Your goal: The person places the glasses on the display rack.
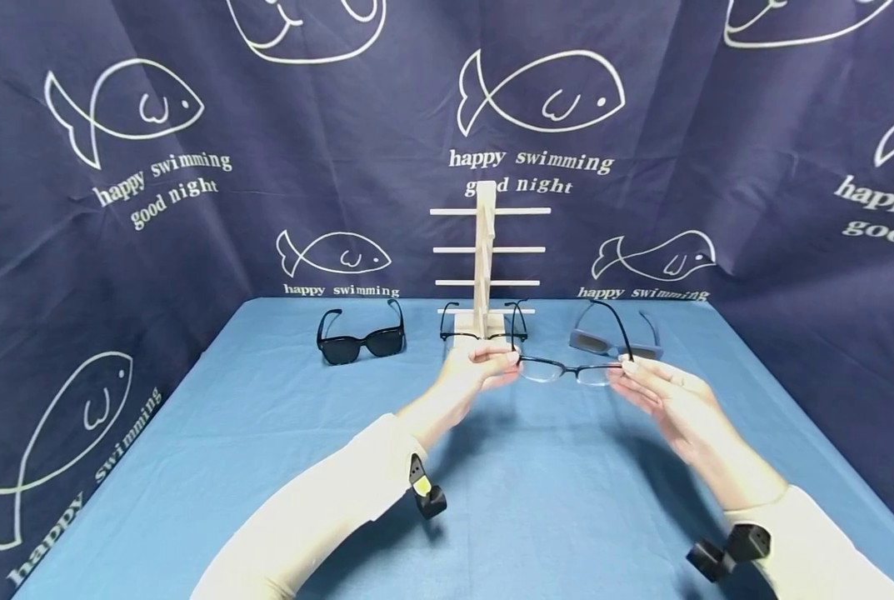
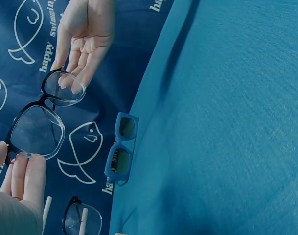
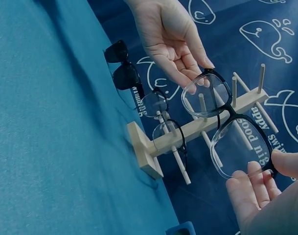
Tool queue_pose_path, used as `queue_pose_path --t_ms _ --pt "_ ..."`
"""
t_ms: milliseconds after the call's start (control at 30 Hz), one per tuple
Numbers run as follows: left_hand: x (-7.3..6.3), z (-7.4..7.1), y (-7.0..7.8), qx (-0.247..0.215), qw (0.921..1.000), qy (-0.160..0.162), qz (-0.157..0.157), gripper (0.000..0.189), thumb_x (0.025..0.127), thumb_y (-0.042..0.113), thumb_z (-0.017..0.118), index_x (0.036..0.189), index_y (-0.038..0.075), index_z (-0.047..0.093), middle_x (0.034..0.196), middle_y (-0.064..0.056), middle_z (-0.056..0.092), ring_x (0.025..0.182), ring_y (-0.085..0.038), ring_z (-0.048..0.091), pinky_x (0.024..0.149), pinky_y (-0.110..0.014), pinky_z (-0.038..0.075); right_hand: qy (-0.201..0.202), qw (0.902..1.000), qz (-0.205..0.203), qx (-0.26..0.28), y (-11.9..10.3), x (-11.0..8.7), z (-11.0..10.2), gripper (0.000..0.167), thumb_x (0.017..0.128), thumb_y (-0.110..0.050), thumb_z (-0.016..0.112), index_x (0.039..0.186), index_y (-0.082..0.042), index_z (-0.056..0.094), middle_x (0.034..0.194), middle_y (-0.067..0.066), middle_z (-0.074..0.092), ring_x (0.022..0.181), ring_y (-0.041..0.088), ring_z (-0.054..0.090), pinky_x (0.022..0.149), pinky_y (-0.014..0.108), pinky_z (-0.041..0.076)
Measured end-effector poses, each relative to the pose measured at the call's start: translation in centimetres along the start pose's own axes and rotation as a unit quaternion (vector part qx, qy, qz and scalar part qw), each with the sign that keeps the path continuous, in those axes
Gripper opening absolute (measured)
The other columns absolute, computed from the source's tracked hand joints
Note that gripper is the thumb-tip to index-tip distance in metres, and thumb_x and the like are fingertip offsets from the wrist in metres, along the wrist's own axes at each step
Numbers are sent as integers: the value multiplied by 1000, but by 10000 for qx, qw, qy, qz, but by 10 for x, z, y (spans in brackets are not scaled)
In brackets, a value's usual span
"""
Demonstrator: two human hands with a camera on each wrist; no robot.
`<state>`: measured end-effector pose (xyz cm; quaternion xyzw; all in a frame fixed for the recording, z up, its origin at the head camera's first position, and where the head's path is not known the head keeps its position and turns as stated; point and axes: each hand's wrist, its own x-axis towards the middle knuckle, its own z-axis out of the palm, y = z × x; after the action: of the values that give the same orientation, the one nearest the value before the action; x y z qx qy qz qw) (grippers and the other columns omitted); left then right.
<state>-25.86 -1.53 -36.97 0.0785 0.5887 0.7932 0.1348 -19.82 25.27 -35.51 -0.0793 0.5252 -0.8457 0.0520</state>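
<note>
A pair of eyeglasses [image 1: 565, 368] with a black upper frame and clear lower rims is held up above the blue table, temples unfolded and pointing away. My left hand [image 1: 471, 373] pinches its left end between thumb and fingers. At the other end, my right hand [image 1: 675, 404] pinches the frame by the hinge. In the right wrist view, the right thumb presses the outer corner while the fingertips lie behind the lens [image 3: 239, 147]. Just behind the left hand stands a wooden display rack [image 1: 484, 250] with several crossbars. Another pair of dark-rimmed eyeglasses [image 3: 182, 134] sits on its lowest bar.
Black sunglasses [image 1: 362, 344] stand on the blue tablecloth [image 1: 282, 400] at the back left. Blue-framed sunglasses [image 2: 122, 149] lie at the back right, partly behind the held eyeglasses in the head view. A dark blue curtain [image 1: 387, 125] with fish drawings hangs behind the table.
</note>
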Motion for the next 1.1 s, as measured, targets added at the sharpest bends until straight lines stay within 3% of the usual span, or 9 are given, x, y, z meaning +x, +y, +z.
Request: queue_pose_path --t_ms 267,567,867,1100 --pt "-2 -3 8 -56 9998 199 26 28 90 -1 65 117 -9 63 108 -24 70 83 -15 70 93 -39 58 62 9999 90 -89 -1 4 8 21 96 2 54 96 -7 73 97 10 75 95 16 71 90 27 58" --pt "-6 -6 17 -38 9994 301 173 28 89 -2 65 116 -10 62 89 -6 72 82 -17 71 91 -39 59 81 9998 68 158 0 9 15 20 96 4 54 96 -4 73 95 12 75 94 18 72 91 29 58" --pt "-8 -12 20 -78 9990 360 240 27 90 -3 64 115 -11 61 90 -7 72 81 -15 70 92 -38 58 174 9997 72 175 0 13 23 20 95 4 56 93 -5 73 91 11 75 92 19 72 90 29 59" --pt "-9 -15 24 -64 9984 487 274 29 90 -3 64 117 -13 59 91 -8 71 91 -24 71 90 -36 59 230 9996 155 -4 -2 19 27 17 94 2 58 94 -7 72 92 9 75 92 17 72 92 29 57"
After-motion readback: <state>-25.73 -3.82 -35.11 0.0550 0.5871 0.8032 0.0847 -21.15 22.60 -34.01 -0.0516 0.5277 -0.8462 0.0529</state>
